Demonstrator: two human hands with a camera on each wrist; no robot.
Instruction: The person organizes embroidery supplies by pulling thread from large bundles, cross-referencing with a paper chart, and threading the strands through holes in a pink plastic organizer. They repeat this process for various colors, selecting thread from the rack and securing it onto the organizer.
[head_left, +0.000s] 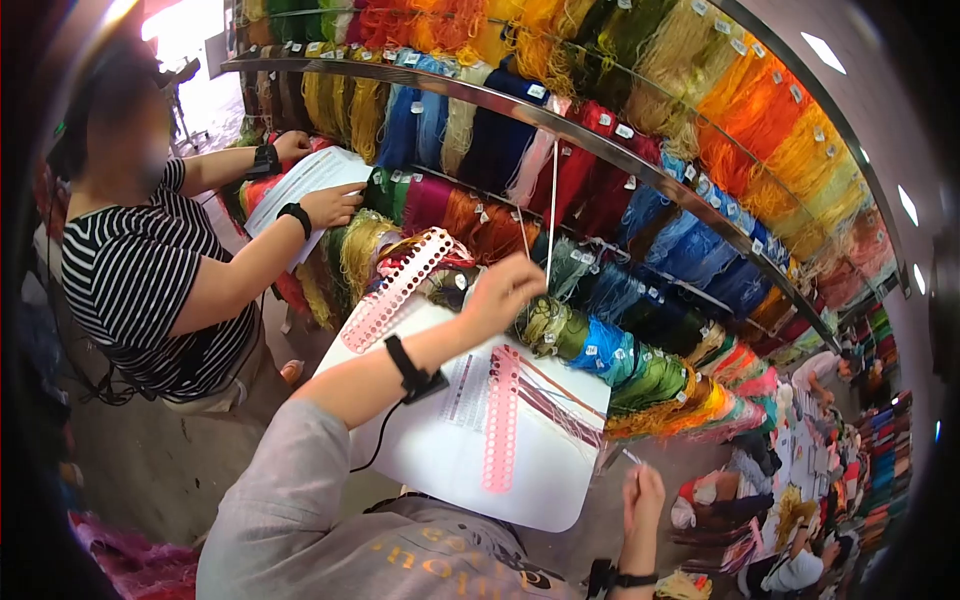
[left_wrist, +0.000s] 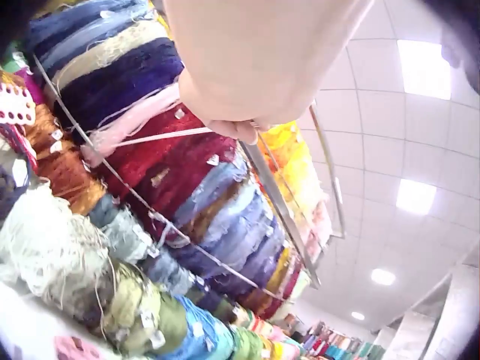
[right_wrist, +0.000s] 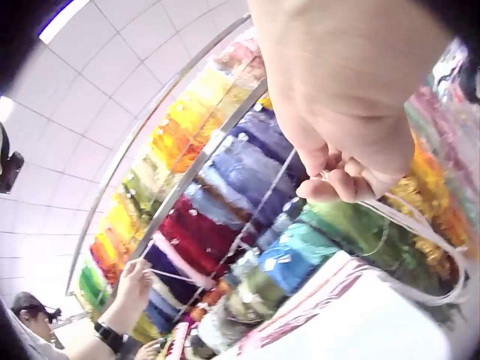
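Observation:
My left hand (head_left: 505, 295) is raised in front of the rack, its fingers pinching a pale thread (left_wrist: 169, 137). That strand runs taut from a light pink skein (left_wrist: 139, 124) hanging among dark blue and red skeins. Low at the right, my right hand (head_left: 645, 495) curls its fingers round pale threads (right_wrist: 420, 217), which loop down from it in the right wrist view. Between the arms lies a white board (head_left: 400, 440) with a printed sheet. On it is a pink strip with holes (head_left: 500, 430), brown and mauve threads (head_left: 555, 405) trailing from its right side.
A second perforated strip (head_left: 400, 285) with coloured threads lies at the board's upper left. Skeins with small labels hang along metal rails (head_left: 600, 125). At left, a person in a striped shirt (head_left: 150, 300) handles paper sheets (head_left: 305, 190). More people sit at far right.

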